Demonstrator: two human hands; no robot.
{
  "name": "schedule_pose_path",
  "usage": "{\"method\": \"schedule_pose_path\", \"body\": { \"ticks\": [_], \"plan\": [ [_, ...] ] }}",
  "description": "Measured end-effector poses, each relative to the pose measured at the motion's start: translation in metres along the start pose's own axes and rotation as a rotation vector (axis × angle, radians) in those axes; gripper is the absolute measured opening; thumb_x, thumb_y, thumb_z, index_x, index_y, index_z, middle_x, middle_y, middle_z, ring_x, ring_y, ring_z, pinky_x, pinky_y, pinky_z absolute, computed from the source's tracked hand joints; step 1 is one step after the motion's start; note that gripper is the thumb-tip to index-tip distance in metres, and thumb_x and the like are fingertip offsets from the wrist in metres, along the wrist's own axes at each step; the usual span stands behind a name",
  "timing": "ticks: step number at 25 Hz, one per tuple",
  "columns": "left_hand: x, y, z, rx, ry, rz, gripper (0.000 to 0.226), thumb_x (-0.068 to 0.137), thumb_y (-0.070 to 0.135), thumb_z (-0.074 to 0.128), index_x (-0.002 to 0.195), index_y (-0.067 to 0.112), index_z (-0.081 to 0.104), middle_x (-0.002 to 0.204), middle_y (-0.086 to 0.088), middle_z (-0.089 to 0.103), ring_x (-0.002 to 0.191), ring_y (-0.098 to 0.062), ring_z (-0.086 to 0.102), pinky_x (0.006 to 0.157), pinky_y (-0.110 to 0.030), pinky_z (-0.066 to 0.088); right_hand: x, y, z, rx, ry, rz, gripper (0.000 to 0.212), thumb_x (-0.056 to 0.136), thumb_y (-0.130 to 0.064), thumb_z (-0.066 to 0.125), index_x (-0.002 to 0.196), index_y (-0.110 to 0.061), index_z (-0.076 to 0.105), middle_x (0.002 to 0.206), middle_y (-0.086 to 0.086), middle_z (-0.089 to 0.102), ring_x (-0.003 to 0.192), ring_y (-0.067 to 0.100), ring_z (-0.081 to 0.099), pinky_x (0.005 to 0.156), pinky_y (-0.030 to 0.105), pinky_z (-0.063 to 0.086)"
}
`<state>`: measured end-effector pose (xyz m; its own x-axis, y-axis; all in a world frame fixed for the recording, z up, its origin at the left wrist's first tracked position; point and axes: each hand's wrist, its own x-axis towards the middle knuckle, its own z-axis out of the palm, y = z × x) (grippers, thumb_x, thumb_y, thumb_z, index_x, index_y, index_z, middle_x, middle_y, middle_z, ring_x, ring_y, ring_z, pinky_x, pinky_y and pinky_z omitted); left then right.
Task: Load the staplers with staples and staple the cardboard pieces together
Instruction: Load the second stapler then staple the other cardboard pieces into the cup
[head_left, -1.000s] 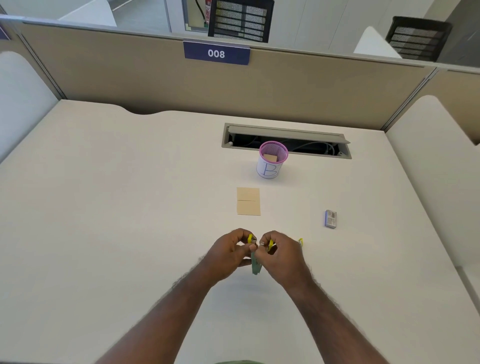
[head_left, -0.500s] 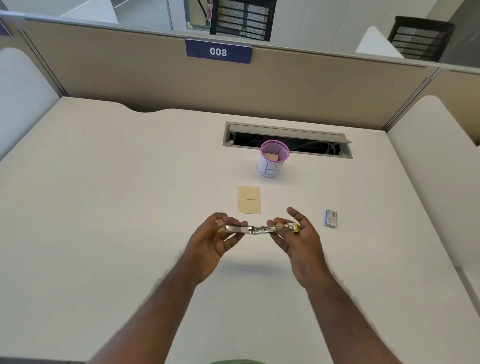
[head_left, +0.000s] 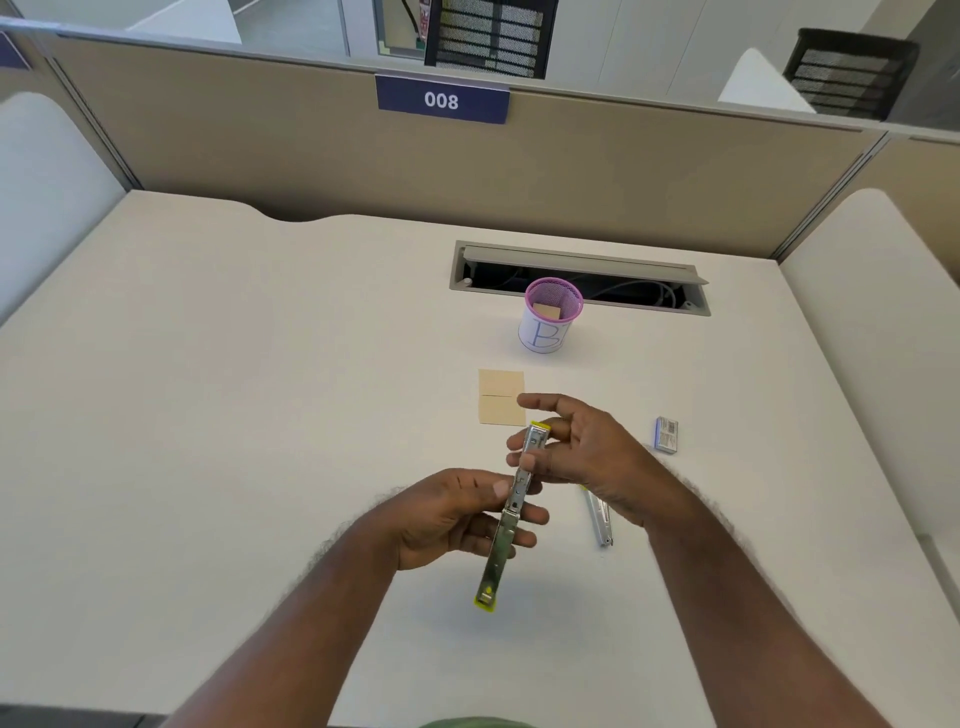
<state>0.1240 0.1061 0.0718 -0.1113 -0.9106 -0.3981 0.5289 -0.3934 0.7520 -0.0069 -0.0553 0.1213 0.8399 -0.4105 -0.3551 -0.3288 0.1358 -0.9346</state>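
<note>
A metal stapler (head_left: 511, 514) with yellow ends is swung fully open into one long strip, pointing away from me. My left hand (head_left: 457, 514) grips its middle between thumb and fingers. My right hand (head_left: 576, 447) touches the far half with fingertips, the other fingers spread. A second stapler (head_left: 600, 517), also metal, lies on the desk under my right wrist. Two tan cardboard pieces (head_left: 501, 397) lie edge to edge just beyond my hands. A small staple box (head_left: 666, 434) rests to the right.
A pink mesh cup (head_left: 550, 317) marked "B" holds another cardboard piece and stands in front of an open cable slot (head_left: 579, 278). Beige partition walls (head_left: 311, 156) close the white desk (head_left: 234, 389) at the back and sides.
The stapler was held shut near the desk, then unfolded flat sideways between both hands. Now it has turned lengthwise, pointing away from me, and the second stapler shows on the desk.
</note>
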Motion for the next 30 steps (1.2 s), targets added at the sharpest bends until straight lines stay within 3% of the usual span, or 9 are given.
{"method": "schedule_pose_path", "body": {
  "ticks": [2,5,8,10,14,20,24,27,30],
  "plan": [
    [0.003,-0.001,0.003,-0.029,0.058,0.011,0.036,0.091,0.034,0.061,0.122,0.019,0.067,0.115,-0.008,0.071,0.100,-0.027,0.071,0.080,-0.034,0.057,0.000,-0.001,0.006,-0.196,0.133,-0.052,0.059,0.076,-0.006,0.080,0.125,-0.028,0.056,0.112,-0.002,0.070,0.090,0.019,0.073,0.084,0.036,0.059],
    [0.005,-0.003,0.001,-0.056,0.106,0.063,0.034,0.092,0.027,0.062,0.125,0.019,0.065,0.116,-0.005,0.070,0.096,-0.029,0.071,0.081,-0.036,0.057,-0.007,0.007,0.019,-0.397,0.319,-0.192,0.050,0.076,-0.015,0.080,0.113,-0.042,0.058,0.111,-0.018,0.061,0.086,0.000,0.068,0.074,0.015,0.052],
    [0.007,-0.001,0.000,-0.016,0.103,0.118,0.037,0.097,0.023,0.057,0.134,0.022,0.058,0.133,-0.004,0.063,0.098,-0.028,0.070,0.089,-0.038,0.056,-0.016,0.020,0.034,-0.450,0.344,-0.310,0.039,0.082,-0.015,0.075,0.107,-0.044,0.064,0.107,-0.023,0.060,0.088,-0.007,0.065,0.067,0.007,0.048],
    [0.008,0.000,0.000,-0.024,0.107,0.126,0.036,0.098,0.024,0.055,0.133,0.023,0.059,0.138,-0.005,0.060,0.101,-0.029,0.069,0.091,-0.039,0.055,-0.017,0.024,0.037,-0.526,0.347,-0.342,0.040,0.086,-0.017,0.071,0.119,-0.038,0.065,0.108,-0.028,0.057,0.091,-0.006,0.063,0.070,0.010,0.050],
    [0.012,-0.001,0.000,-0.070,0.155,0.103,0.035,0.096,0.028,0.055,0.128,0.016,0.063,0.129,-0.010,0.064,0.097,-0.031,0.071,0.079,-0.036,0.057,-0.018,0.021,0.033,-0.609,0.328,-0.278,0.040,0.089,-0.026,0.068,0.126,-0.038,0.061,0.107,-0.024,0.057,0.091,0.004,0.066,0.079,0.029,0.056],
    [0.018,-0.010,0.000,-0.110,0.219,0.101,0.033,0.087,0.028,0.062,0.116,0.014,0.069,0.092,-0.004,0.071,0.085,-0.027,0.073,0.072,-0.032,0.058,-0.022,0.014,0.027,-0.932,0.294,-0.178,0.028,0.090,-0.043,0.061,0.119,-0.042,0.059,0.113,-0.022,0.056,0.091,0.001,0.061,0.078,0.025,0.047],
    [0.021,-0.015,-0.003,-0.129,0.214,0.087,0.038,0.088,0.026,0.061,0.121,0.007,0.065,0.095,-0.006,0.071,0.088,-0.029,0.072,0.075,-0.033,0.058,-0.024,0.019,0.034,-0.900,0.271,-0.150,0.015,0.091,-0.036,0.062,0.106,-0.036,0.062,0.107,-0.018,0.057,0.088,0.004,0.062,0.077,0.026,0.047],
    [0.020,-0.016,-0.005,-0.115,0.197,0.069,0.040,0.089,0.026,0.060,0.124,0.006,0.064,0.096,-0.008,0.072,0.091,-0.029,0.072,0.075,-0.033,0.058,-0.027,0.029,0.038,-0.843,0.270,-0.147,0.014,0.090,-0.029,0.063,0.103,-0.034,0.061,0.103,-0.016,0.057,0.084,0.006,0.063,0.079,0.034,0.051],
    [0.021,-0.018,-0.004,-0.146,0.207,0.053,0.038,0.091,0.024,0.059,0.125,0.006,0.064,0.103,-0.012,0.071,0.094,-0.031,0.071,0.071,-0.031,0.058,-0.031,0.035,0.039,-0.746,0.281,-0.168,0.015,0.088,-0.025,0.065,0.098,-0.035,0.059,0.100,-0.017,0.056,0.084,0.004,0.064,0.076,0.032,0.054]
  ]
}}
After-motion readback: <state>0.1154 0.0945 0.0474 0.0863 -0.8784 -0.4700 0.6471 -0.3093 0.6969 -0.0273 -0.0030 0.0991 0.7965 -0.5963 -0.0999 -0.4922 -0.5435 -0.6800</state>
